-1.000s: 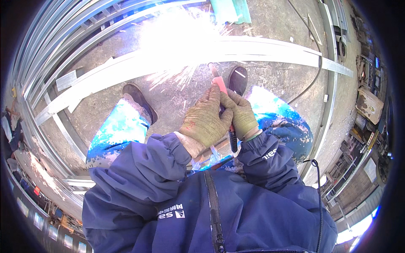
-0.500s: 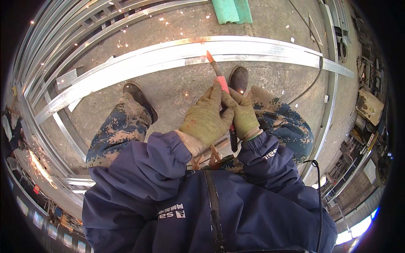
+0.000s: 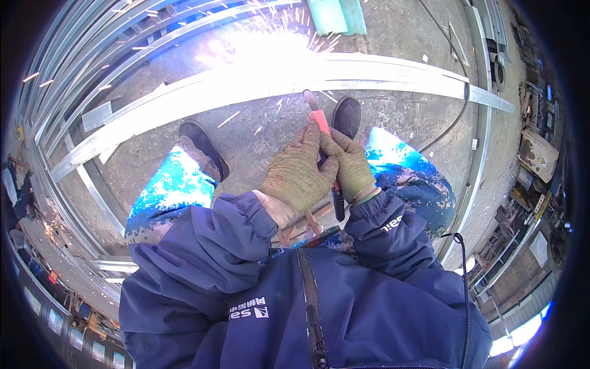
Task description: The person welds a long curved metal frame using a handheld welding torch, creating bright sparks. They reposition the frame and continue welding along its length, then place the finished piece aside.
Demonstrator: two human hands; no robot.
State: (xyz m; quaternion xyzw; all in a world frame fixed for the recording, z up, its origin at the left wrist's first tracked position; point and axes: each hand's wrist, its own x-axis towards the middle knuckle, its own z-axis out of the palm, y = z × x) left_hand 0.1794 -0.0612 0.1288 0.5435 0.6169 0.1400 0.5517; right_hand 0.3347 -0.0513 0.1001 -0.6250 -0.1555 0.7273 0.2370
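Mid-frame, the left hand [image 3: 299,169] and right hand [image 3: 354,169] clasp a red torch [image 3: 319,120]. Glare [image 3: 261,61] whitens metal bars [image 3: 393,72], upper centre.

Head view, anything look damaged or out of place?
The beige box at the right looks worn, its surface patched with brown. White glare by the torch hides part of the metal beams.

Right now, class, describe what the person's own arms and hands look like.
The left hand and right hand wear soiled olive gloves; the left one bears a red mark. The sleeves are loose and dark blue, with white lettering on the right.
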